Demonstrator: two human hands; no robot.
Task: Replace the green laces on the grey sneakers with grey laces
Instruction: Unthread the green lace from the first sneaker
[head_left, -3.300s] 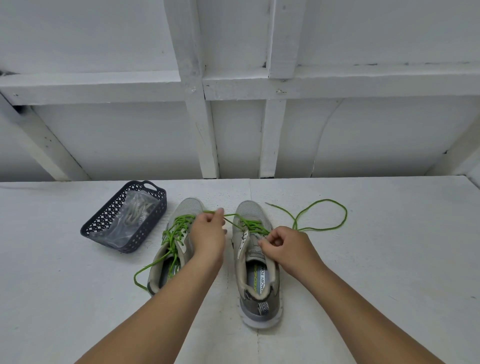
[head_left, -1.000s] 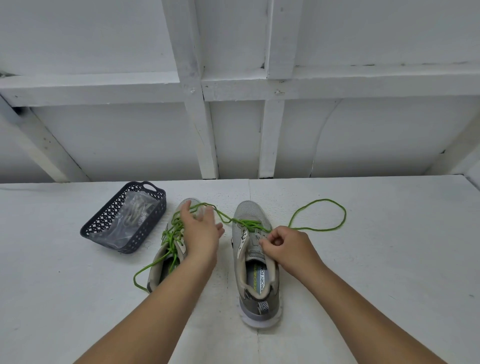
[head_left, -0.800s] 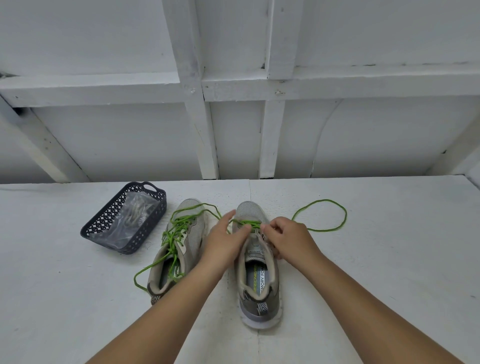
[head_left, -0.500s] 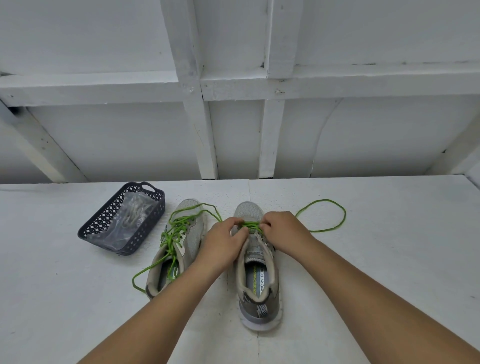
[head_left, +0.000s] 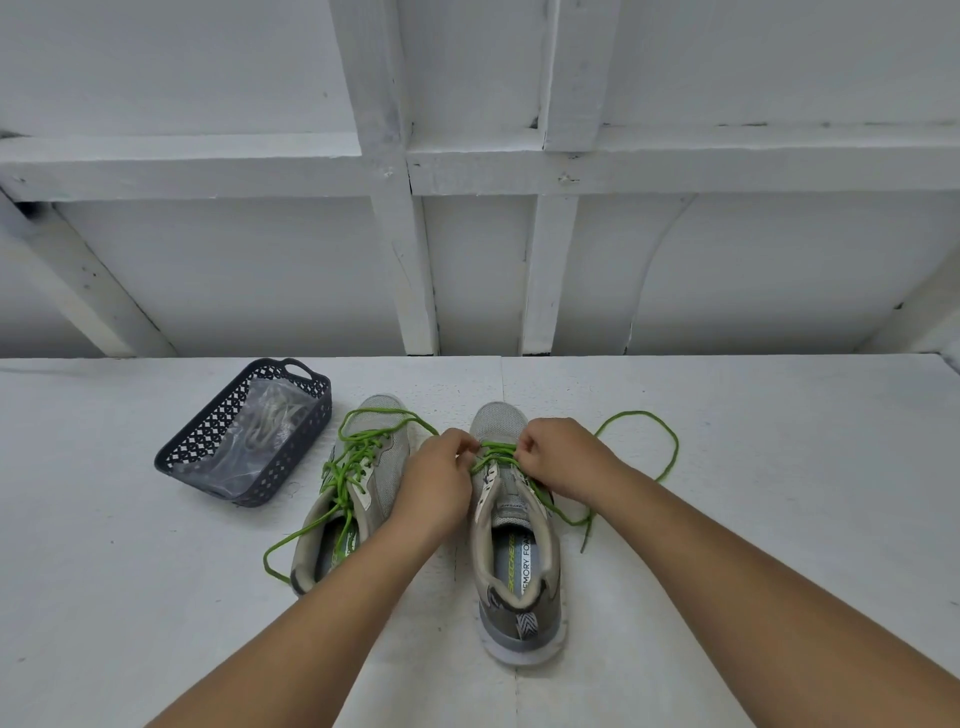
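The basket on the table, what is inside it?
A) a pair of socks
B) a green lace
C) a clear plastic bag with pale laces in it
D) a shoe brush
C: the dark basket left of the sneakers holds a clear plastic bag with pale laces bundled inside; the green laces are all over by the shoes.

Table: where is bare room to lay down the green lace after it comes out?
Bare table lies right of the right shoe, beyond the lace loop. More lies in front of the basket. It is crowded between the shoes, where both hands work.
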